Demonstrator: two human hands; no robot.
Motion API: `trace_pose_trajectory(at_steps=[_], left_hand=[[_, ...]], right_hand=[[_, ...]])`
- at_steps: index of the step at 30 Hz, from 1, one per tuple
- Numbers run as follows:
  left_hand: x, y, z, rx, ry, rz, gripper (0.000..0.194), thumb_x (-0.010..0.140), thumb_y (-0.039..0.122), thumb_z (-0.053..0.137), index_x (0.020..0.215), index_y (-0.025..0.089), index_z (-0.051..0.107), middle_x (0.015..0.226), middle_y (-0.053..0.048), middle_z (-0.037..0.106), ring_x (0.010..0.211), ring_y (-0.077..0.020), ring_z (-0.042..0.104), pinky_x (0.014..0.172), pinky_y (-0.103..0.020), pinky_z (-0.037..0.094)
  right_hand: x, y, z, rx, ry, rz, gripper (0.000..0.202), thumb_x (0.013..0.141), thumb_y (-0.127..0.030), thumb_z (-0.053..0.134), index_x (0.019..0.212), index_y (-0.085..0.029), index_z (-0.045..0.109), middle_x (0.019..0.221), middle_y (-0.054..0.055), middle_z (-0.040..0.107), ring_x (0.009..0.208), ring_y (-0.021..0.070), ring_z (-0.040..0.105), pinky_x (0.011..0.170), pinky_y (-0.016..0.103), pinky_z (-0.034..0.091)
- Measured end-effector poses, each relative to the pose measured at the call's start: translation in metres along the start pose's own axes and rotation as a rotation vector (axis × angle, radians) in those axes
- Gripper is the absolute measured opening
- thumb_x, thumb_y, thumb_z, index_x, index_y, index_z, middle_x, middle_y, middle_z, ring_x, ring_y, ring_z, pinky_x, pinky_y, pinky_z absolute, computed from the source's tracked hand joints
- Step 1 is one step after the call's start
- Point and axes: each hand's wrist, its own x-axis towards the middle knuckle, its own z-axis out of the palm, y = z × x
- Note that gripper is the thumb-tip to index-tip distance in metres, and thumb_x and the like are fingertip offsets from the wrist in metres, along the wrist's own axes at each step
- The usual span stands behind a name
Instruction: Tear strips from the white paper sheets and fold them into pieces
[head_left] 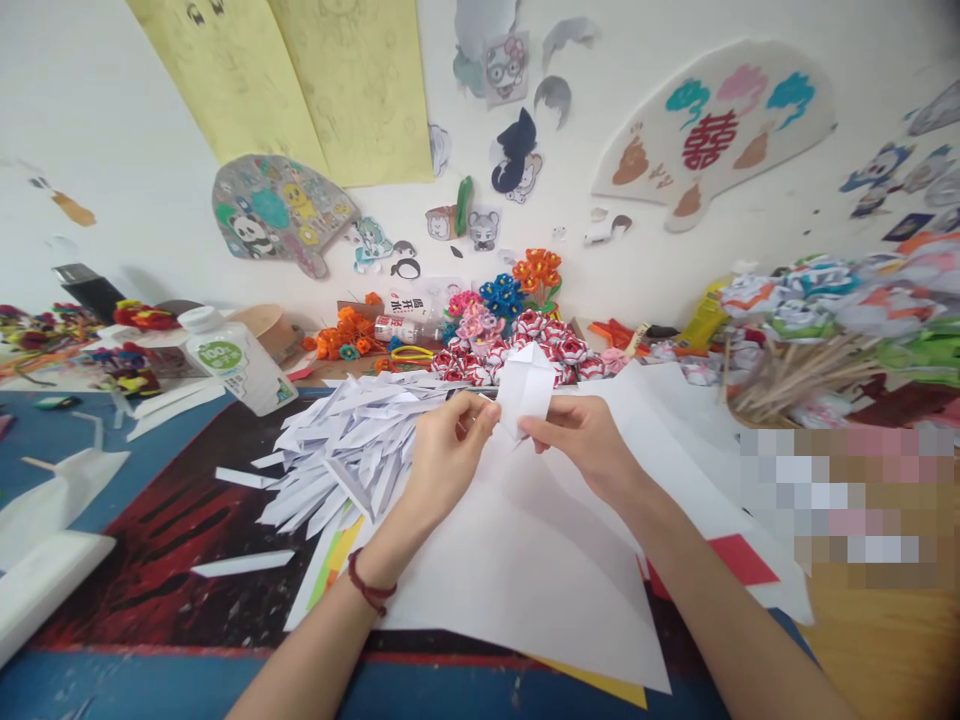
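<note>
The left hand (pixel 450 455) pinches the left edge of a folded white paper (pixel 526 385) between thumb and fingers, while the right hand (pixel 581 440) grips its lower right side, thumb laid on the front. The piece is held upright, its pointed end up, above a large white sheet (pixel 525 570). A dark red bracelet (pixel 371 583) circles the left wrist.

Left of the hands lies a heap of folded white strips (pixel 341 450) (a loose jumble, with a few strays farther left). To the right, red paper (pixel 744 559) shows beside the right forearm.

On the far left stands a white bottle (pixel 238 362), slightly tilted in view. Beyond the held piece are red-and-white flowers (pixel 529 330), with blue flowers (pixel 501 295) and orange flowers (pixel 538 275) behind them. At far right, paper blooms (pixel 814 300) top thin sticks (pixel 772 375).
</note>
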Motion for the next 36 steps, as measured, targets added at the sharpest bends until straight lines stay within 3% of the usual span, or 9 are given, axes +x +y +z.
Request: trace_pose_trajectory(at_steps=[5,12,18,25,31,36], left_hand=[[-0.001,0.007,0.004,0.030,-0.143,-0.008,0.030,0.090,0.036,0.048,0.072,0.015,0.057,0.064,0.000,0.060,0.060,-0.0103,0.052,0.057,-0.022,0.037],[-0.005,0.006,0.012,-0.138,-0.125,-0.048,0.030,0.090,0.036,0.049,0.068,0.016,0.049,0.063,0.002,0.053,0.056,-0.0083,0.047,0.054,-0.021,0.037],[-0.006,0.005,0.013,-0.244,-0.203,-0.080,0.029,0.089,0.038,0.050,0.072,0.016,0.051,0.068,0.000,0.057,0.059,-0.0089,0.052,0.055,-0.020,0.042],[-0.006,0.004,0.013,-0.208,-0.185,-0.074,0.028,0.089,0.037,0.051,0.070,0.016,0.051,0.064,0.001,0.055,0.054,-0.0078,0.050,0.052,-0.020,0.040],[-0.002,-0.001,0.010,-0.213,-0.098,-0.053,0.020,0.089,0.034,0.051,0.082,0.016,0.056,0.077,-0.001,0.059,0.067,-0.0101,0.054,0.061,-0.020,0.044],[-0.002,-0.001,0.010,-0.199,-0.070,-0.033,0.019,0.089,0.031,0.050,0.078,0.016,0.055,0.073,0.000,0.055,0.067,-0.0102,0.052,0.063,-0.021,0.043]], right_hand=[[0.001,0.001,-0.003,-0.005,0.029,-0.018,0.014,0.071,-0.028,0.073,0.071,-0.014,0.072,0.067,0.003,0.067,0.059,0.0114,0.056,0.052,0.023,0.044],[0.000,0.001,-0.001,0.002,0.032,-0.027,0.012,0.071,-0.026,0.074,0.067,-0.015,0.071,0.060,0.001,0.063,0.056,0.0106,0.054,0.051,0.023,0.043],[0.001,0.000,0.000,-0.003,0.068,-0.050,0.013,0.073,-0.026,0.072,0.066,-0.015,0.070,0.061,0.001,0.065,0.055,0.0097,0.054,0.050,0.022,0.042],[0.002,0.001,0.000,-0.011,0.076,-0.036,0.015,0.071,-0.028,0.073,0.066,-0.015,0.070,0.060,0.002,0.064,0.055,0.0106,0.054,0.050,0.023,0.043],[0.004,0.002,0.000,-0.001,0.076,0.003,0.016,0.070,-0.030,0.073,0.070,-0.014,0.071,0.060,0.002,0.064,0.055,0.0113,0.054,0.050,0.024,0.044],[0.002,0.001,0.000,-0.003,0.027,0.041,0.018,0.069,-0.031,0.074,0.074,-0.014,0.072,0.064,0.003,0.066,0.055,0.0112,0.053,0.050,0.025,0.044]])
